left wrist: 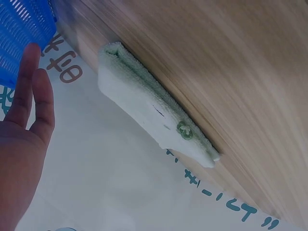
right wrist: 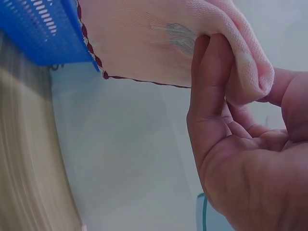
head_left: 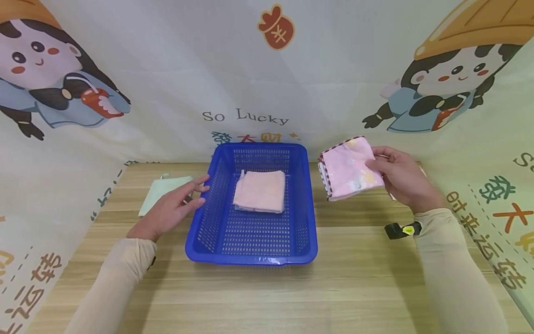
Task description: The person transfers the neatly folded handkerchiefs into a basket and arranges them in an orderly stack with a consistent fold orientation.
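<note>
My right hand (head_left: 402, 178) pinches a folded pink towel (head_left: 348, 169) by its right edge, thumb on the near face. The towel has a dark red patterned border and a pale flower print, and it hangs in the air right of the blue plastic basket (head_left: 310, 232). In the right wrist view the fold of the towel (right wrist: 139, 38) lies between thumb and fingers. Inside the basket lies a folded pale pink towel (head_left: 260, 190). My left hand (head_left: 171, 211) has its fingers loosely extended at the basket's left rim; whether they touch it I cannot tell.
A folded pale green towel (head_left: 160, 192) lies on the wooden table (head_left: 258, 297) behind my left hand; the left wrist view shows its small green emblem (left wrist: 184, 130). Past my right hand, a mostly hidden pale pink edge shows. A printed cloth (head_left: 175, 60) stands around the table's back and sides.
</note>
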### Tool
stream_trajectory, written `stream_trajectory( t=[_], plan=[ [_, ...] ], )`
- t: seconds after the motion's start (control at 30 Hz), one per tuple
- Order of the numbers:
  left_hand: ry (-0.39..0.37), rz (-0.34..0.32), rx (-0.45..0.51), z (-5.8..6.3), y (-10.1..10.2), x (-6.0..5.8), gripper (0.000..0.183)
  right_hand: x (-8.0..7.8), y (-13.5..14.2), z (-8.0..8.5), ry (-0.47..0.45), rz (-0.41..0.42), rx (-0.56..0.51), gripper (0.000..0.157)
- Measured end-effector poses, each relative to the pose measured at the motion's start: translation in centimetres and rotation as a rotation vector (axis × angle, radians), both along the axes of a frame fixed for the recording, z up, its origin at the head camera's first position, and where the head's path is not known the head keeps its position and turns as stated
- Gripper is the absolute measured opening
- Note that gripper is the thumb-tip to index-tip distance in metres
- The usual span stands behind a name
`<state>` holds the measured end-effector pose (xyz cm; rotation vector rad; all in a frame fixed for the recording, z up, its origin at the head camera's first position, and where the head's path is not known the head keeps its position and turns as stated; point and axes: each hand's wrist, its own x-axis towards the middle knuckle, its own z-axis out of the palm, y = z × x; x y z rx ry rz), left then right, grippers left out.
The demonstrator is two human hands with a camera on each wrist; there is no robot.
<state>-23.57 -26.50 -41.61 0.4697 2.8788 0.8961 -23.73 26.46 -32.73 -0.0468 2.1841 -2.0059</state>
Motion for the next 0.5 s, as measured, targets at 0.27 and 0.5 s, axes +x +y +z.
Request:
stream_trajectory(
  t=[0.27, 0.5],
  plan=[
    [-0.003, 0.003, 0.002, 0.0, 0.1, 0.0, 0.059, -0.6, -1.4, 0.2, -0.009, 0.005, 0.031, 0.043],
    [-0.001, 0.014, -0.003, 0.2, 0.2, 0.2, 0.059, -1.1, -2.7, 0.2, -0.001, 0.000, -0.035, 0.050]
  ],
)
